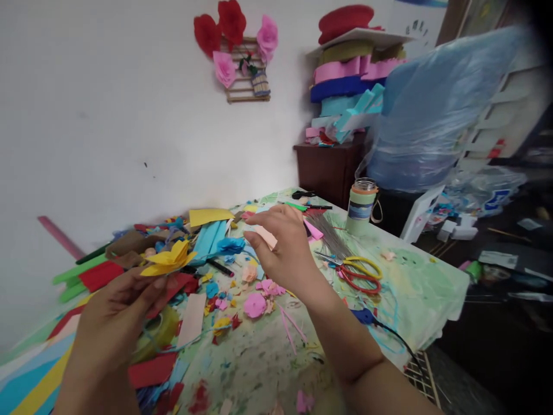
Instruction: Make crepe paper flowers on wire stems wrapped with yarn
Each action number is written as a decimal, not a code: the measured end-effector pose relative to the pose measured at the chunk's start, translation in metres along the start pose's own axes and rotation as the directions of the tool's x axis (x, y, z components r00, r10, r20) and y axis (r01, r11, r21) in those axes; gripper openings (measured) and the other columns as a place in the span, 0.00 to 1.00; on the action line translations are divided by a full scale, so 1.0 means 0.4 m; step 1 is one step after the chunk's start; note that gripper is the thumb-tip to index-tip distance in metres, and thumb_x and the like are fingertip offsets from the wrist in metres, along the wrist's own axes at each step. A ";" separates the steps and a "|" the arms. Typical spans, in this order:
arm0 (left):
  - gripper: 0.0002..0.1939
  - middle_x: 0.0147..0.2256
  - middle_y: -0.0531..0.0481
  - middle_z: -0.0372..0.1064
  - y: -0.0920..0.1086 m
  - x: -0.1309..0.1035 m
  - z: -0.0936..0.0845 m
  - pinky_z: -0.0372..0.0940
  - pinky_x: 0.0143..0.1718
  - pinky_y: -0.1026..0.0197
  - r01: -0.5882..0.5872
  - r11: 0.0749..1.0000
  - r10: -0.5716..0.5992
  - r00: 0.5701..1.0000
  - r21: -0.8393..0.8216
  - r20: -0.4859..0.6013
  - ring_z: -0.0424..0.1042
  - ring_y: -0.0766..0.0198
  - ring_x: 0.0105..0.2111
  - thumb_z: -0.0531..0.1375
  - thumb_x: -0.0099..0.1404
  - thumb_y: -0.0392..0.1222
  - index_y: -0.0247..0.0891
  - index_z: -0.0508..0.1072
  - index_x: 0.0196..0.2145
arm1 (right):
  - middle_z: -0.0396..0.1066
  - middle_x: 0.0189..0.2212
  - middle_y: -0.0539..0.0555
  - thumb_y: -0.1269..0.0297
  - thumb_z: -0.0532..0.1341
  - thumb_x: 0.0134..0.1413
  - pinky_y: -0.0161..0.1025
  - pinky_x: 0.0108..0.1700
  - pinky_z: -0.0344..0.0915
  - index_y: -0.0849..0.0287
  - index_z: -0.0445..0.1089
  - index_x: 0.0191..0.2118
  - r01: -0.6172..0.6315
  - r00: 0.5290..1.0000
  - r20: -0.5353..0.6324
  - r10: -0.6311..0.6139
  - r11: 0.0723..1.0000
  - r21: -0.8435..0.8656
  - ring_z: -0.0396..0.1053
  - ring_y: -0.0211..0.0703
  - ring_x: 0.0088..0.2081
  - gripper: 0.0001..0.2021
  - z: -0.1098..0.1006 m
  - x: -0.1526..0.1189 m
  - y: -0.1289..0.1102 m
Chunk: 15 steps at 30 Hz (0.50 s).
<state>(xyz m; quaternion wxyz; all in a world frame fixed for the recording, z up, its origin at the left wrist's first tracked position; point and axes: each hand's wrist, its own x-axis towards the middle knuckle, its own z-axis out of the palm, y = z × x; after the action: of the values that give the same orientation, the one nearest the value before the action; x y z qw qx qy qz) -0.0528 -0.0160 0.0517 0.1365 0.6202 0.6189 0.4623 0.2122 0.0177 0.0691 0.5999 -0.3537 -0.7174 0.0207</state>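
Yellow flower (169, 259) sits above table (415, 288), L side, pinched underneath by L hand (118, 305); prob. v. light, soft, easily crushed, so grip base, not petals. R hand (283, 245), fingers loosely spread, hovers nr peach paper (264, 235); can't tell if touching.

I am seeing passage for the right hand (285, 245) over the stained tablecloth (425, 283), right of the scissors (344, 268); the drinking bottle (359, 212) is bounding it behind, the black cable (396, 335) in front.

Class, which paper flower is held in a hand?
The yellow flower, in the left hand; the red flowers and larger pink flowers hang on the wall.
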 end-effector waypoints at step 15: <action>0.09 0.24 0.53 0.69 0.079 -0.037 0.051 0.61 0.26 0.63 -0.164 0.973 0.134 0.975 0.165 0.178 0.66 0.62 0.25 0.58 0.60 0.48 0.40 0.72 0.31 | 0.74 0.48 0.50 0.64 0.52 0.66 0.48 0.55 0.50 0.54 0.69 0.50 0.242 0.863 0.444 -0.239 0.969 0.052 0.60 0.47 0.53 0.12 0.029 -0.024 -0.070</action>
<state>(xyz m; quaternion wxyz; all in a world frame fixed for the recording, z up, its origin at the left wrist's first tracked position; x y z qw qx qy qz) -0.0146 -0.0274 0.0584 0.0960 0.7110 0.5960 0.3606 0.1889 -0.0040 0.0705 0.4157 -0.2490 -0.8744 0.0246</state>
